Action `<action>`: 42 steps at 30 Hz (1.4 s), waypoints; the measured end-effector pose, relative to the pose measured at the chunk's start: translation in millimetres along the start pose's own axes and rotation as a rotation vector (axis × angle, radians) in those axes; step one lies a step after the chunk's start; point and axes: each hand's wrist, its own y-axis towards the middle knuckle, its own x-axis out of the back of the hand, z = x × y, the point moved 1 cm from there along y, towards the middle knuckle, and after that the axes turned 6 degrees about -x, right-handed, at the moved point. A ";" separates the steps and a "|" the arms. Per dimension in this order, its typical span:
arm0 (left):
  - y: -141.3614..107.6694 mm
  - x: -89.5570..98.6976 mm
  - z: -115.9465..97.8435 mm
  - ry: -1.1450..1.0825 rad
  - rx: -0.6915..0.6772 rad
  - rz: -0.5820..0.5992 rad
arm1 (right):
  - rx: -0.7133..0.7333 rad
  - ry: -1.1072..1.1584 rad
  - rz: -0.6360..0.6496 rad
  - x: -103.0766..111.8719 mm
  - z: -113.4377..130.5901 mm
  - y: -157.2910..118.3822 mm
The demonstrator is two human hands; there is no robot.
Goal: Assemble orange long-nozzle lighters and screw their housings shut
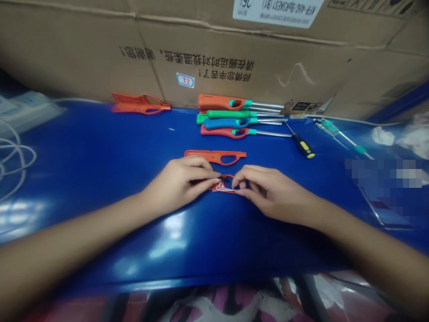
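Observation:
Near the middle of the blue table, an orange casing half with a thin white wire along its lower edge lies between my two hands. My left hand is closed at its left part, fingertips pinched by a small black piece and the wire. At its right end my right hand has thumb and fingers closed around the casing's end and the wire. Part of the casing is hidden under my fingers. Just beyond them lies another orange casing half, untouched.
Several assembled lighters lie in a stack further back, beside a black and yellow screwdriver. Orange casing halves sit at the back left. A cardboard box stands behind. Clear-green tool and white cable lie at the sides.

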 end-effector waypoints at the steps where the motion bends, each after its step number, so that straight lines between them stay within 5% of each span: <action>1: 0.3 0.4 -0.2 0.004 -0.009 0.006 | 0.000 -0.007 0.001 -0.3 -0.3 0.0; 7: 1.3 6.8 -1.7 0.125 -0.113 0.141 | 0.033 -0.016 -0.008 -0.5 -0.7 -1.3; 14: 3.2 18.5 -8.0 0.388 -0.182 0.344 | 0.078 -0.241 0.129 -1.0 1.0 -6.0; 24: 4.4 18.4 -2.5 0.179 -0.061 0.380 | 0.117 -0.365 0.097 -5.4 1.7 -5.1; 42: 9.0 17.3 -14.2 0.279 -0.143 0.492 | 0.189 -0.523 0.163 -7.1 7.0 -7.1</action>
